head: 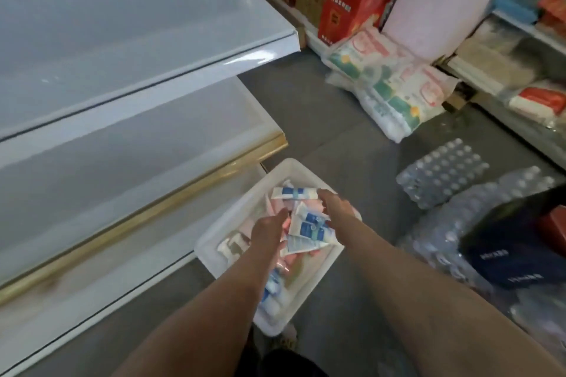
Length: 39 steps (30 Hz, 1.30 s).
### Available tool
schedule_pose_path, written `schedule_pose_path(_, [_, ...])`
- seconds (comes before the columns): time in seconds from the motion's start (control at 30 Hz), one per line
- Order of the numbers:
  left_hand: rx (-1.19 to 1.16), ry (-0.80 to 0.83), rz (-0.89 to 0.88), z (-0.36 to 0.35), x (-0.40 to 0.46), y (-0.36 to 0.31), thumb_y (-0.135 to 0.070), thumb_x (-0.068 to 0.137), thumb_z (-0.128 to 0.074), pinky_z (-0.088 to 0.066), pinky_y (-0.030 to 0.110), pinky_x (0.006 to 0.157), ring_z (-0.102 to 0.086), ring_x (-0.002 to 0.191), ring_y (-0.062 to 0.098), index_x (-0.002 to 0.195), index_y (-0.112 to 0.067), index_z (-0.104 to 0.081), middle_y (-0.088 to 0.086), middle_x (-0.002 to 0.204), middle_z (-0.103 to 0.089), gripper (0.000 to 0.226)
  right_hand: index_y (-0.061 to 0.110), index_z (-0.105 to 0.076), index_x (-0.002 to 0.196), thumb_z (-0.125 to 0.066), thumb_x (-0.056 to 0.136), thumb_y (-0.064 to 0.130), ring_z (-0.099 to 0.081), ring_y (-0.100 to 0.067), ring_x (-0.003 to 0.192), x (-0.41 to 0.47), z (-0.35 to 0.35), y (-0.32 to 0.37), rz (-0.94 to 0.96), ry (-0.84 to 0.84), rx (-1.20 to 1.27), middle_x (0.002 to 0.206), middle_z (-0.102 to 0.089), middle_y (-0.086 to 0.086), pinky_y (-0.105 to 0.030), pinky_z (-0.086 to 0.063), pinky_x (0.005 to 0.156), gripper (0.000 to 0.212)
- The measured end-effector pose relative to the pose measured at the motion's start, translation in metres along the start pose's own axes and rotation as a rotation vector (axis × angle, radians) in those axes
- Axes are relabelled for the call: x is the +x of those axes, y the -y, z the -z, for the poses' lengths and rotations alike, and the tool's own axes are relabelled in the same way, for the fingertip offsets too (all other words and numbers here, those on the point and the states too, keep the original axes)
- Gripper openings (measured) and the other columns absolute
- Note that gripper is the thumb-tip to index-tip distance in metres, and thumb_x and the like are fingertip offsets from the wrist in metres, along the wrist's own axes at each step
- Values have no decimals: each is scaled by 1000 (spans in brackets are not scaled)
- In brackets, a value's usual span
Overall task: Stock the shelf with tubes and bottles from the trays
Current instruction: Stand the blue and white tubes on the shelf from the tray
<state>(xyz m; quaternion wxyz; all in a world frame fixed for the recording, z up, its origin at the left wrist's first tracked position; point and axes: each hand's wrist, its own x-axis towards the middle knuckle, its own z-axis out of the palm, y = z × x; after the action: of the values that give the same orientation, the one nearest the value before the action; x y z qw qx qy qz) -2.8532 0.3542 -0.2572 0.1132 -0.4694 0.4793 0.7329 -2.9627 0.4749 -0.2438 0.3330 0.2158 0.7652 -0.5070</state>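
White tray (214,243) on floor beside bare shelf (128,144), close for stocking. Both hands down in tubes (306,228): left hand (268,231) and right hand (335,203) gathering, grip impossible to tell.

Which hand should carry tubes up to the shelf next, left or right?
Left, probably. The shelf sits on the left side, and the left hand is nearer it over the tray. The right hand reaches among the tubes; its grip is unclear.

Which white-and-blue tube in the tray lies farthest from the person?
The white-and-blue tube lying crosswise at the white tray's far end, beyond the right hand; the other blue tubes sit nearer.
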Motion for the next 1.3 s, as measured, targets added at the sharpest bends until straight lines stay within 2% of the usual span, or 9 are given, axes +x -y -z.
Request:
schedule_pose_path(0.17, [85, 20, 109, -9, 28, 35, -58, 81, -67, -57, 54, 79, -63, 72, 27, 97, -18, -64, 4, 79, -65, 43, 5, -62, 127, -59, 98, 33, -61, -29, 111, 27, 8, -46, -68, -16, -137, 124, -65, -12, -37, -46, 102, 41])
schedule_pose_path(0.23, [95, -55, 116, -8, 39, 49, -53, 86, -68, -53, 37, 57, -58, 54, 22, 84, -14, -64, 2, 61, -62, 40, 5, -62, 128, -58, 98, 35, -61, -30, 115, 38, 11, -57, -87, -15, -221, 125, -65, -12, -32, -45, 98, 43])
schedule_pose_path(0.3, [138, -107, 138, -3, 50, 63, -55, 90, -63, -48, 28, 49, -66, 60, 23, 94, -15, -68, 6, 72, -71, 41, 11, -62, 128, -57, 98, 37, -60, -28, 110, 44, 10, -65, -93, -13, -284, 119, -64, -8, -27, -41, 89, 40])
schedule_pose_path(0.43, [132, -204, 234, 15, 61, 91, -53, 92, -61, -50, 30, 58, -61, 62, 24, 82, -10, -64, 7, 64, -65, 45, 20, -66, 97, -63, 93, 36, -57, -21, 92, 46, -6, -89, -160, 80, -271, 103, -63, -3, -40, -49, 96, 16])
schedule_pose_path(0.63, [38, -350, 346, 42, 67, 119, -53, 93, -60, -55, 37, 77, -55, 60, 20, 79, -7, -59, 9, 68, -56, 47, 21, -61, 76, -60, 94, 32, -56, -21, 85, 34, -46, -122, -214, 219, -268, 88, -64, -4, -41, -50, 91, 21])
schedule_pose_path(0.8, [-155, -320, 419, 48, 67, 129, -57, 99, -44, -41, 28, 63, -54, 63, 18, 84, -15, -56, 6, 72, -58, 46, 16, -61, 110, -56, 97, 41, -53, -23, 100, 37, -73, -144, -280, 346, -414, 111, -59, -8, -38, -44, 98, 28])
schedule_pose_path(0.9, [-257, -311, 437, 45, 70, 136, -61, 99, -38, -46, 31, 85, -68, 94, 20, 111, -11, -60, 5, 103, -70, 56, 7, -55, 136, -52, 102, 36, -54, -31, 124, 42, -82, -155, -277, 385, -491, 135, -57, -16, -36, -40, 105, 45])
schedule_pose_path(1.13, [-194, -369, 429, 34, 86, 158, -69, 96, -32, -44, 37, 102, -60, 114, 29, 135, -10, -55, 12, 125, -64, 75, 24, -64, 131, -52, 84, 46, -60, -24, 117, 53, -103, -175, -244, 471, -552, 124, -66, -4, -42, -43, 108, 53])
schedule_pose_path(1.3, [-51, -402, 423, 37, 83, 161, -50, 104, -30, -41, 38, 100, -54, 123, 32, 131, -6, -55, 14, 131, -58, 57, 19, -58, 138, -45, 100, 42, -57, -29, 122, 61, -106, -173, -292, 457, -530, 134, -60, -12, -46, -43, 109, 46])
